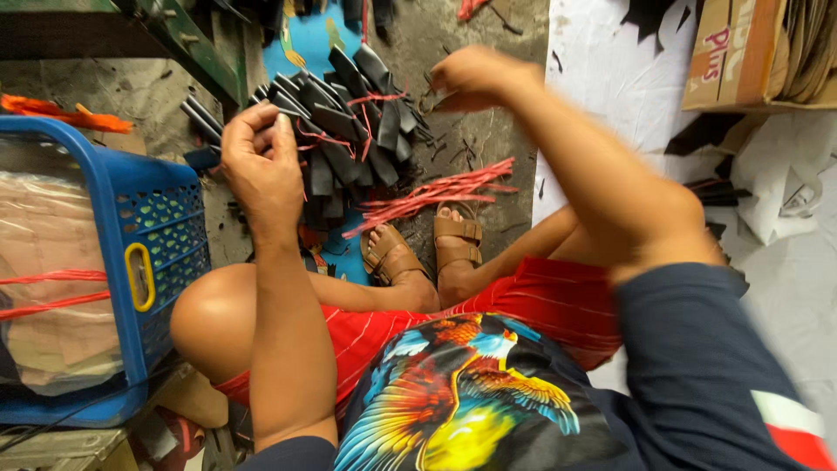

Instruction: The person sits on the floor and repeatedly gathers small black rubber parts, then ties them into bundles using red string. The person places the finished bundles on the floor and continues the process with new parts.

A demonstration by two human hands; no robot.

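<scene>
Black strips point(340, 122), bundled with red string point(436, 192), lie on the far floor. The left hand point(261, 166) pinches one strip's end; the right hand point(475, 78) looks closed — blurred. A loose pinch could let strips slip and scatter.

Grey concrete floor point(488, 174) bears bundled black strips point(349, 131), loose red ties point(436, 192), white sheet point(610, 78), blue basket point(148, 253), cardboard box point(741, 52).

The right hand point(475, 78) is motion-blurred, so what its fingers pinch cannot be told. The brown cardboard box point(741, 52) (far right) and the blue plastic basket point(131, 253) run off the picture's edges.
</scene>
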